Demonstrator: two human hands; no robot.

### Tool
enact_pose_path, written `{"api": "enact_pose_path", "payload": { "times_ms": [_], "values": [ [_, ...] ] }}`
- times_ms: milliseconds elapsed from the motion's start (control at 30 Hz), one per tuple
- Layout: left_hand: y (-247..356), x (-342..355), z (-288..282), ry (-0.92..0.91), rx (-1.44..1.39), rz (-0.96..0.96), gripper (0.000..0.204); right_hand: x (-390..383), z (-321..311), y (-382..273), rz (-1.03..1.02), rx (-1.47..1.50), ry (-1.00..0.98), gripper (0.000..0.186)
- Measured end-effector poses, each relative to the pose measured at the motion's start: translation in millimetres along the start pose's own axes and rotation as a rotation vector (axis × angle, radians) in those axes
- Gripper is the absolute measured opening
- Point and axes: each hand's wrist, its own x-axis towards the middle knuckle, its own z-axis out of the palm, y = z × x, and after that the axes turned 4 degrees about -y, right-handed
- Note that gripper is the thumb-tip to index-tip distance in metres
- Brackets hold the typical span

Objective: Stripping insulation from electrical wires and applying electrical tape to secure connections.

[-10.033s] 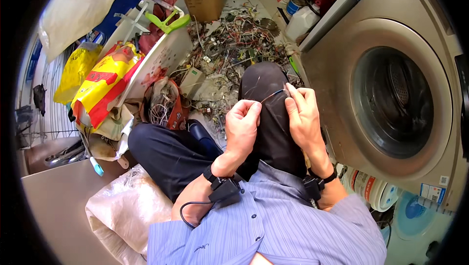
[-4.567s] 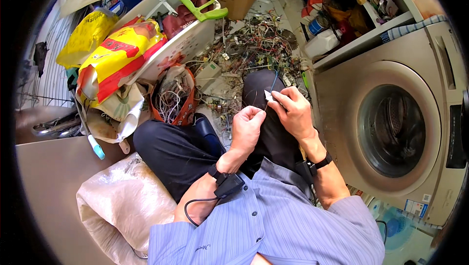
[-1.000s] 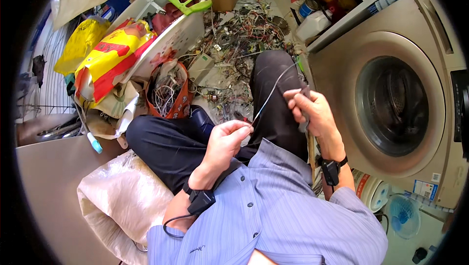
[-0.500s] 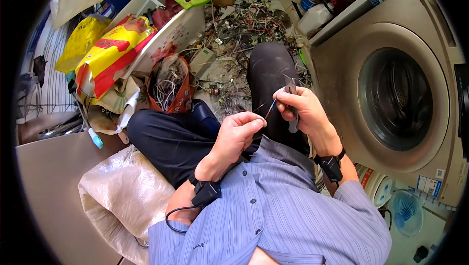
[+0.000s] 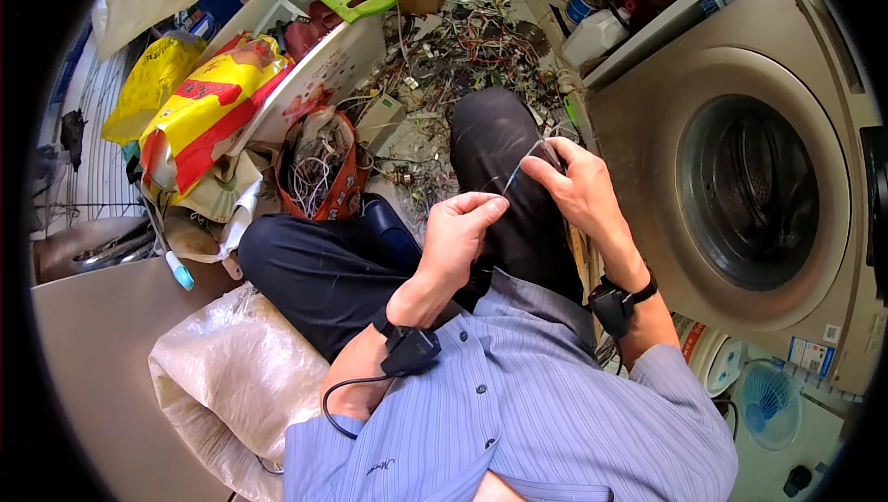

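Note:
Above my right knee (image 5: 486,123), my left hand (image 5: 458,238) pinches the lower end of a thin wire (image 5: 511,178), which has a pale blue stretch. My right hand (image 5: 578,192) grips the wire higher up, thumb pressed on it, together with a grey tool (image 5: 551,155) that is mostly hidden behind the fingers; its kind is hard to tell. The wire bends near that tool. My left leg (image 5: 314,261) lies folded to the side in dark trousers.
Tangled wires and scrap (image 5: 462,44) cover the floor ahead. A red bag of cables (image 5: 333,141), a white tub (image 5: 305,76) with yellow bags, and a pale sack (image 5: 231,382) are leftward. A washing machine (image 5: 629,132) and shelf (image 5: 657,21) bound the right.
Both hands have risen since half a second ago. My right hand has turned, hiding most of the grey tool that showed clearly before. The wire now bends at the right fingers.

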Motion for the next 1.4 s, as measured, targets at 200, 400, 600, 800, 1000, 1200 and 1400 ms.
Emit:
{"api": "enact_pose_path", "payload": {
  "times_ms": [200, 400, 600, 800, 1000, 1200, 1400],
  "values": [
    [-12, 15, 4, 0.103, 0.046, 0.086, 0.014, -19, 16, 25, -0.296, -0.344, 0.262, 0.031],
    [-15, 22, 6, 0.106, 0.048, 0.094, 0.016, -23, 30, 26, -0.434, -0.282, 0.324, 0.023],
    [-13, 26, 7, 0.095, 0.054, 0.092, 0.015, -19, 24, 26, -0.544, -0.358, 0.247, 0.025],
    [-17, 26, 1, 0.065, 0.064, 0.104, 0.013, -15, 23, 30, -0.559, -0.343, 0.225, 0.026],
    [-22, 25, -10, 0.049, -0.017, 0.108, 0.01, -14, 26, 28, -0.58, -0.354, 0.263, 0.026],
    [-20, 18, -21, 0.046, -0.05, 0.078, 0.009, -14, 25, 30, -0.622, -0.354, 0.242, 0.025],
    [-19, 10, -24, 0.037, -0.046, 0.078, 0.009, -16, 23, 31, -0.625, -0.337, 0.217, 0.025]
  ]
}}
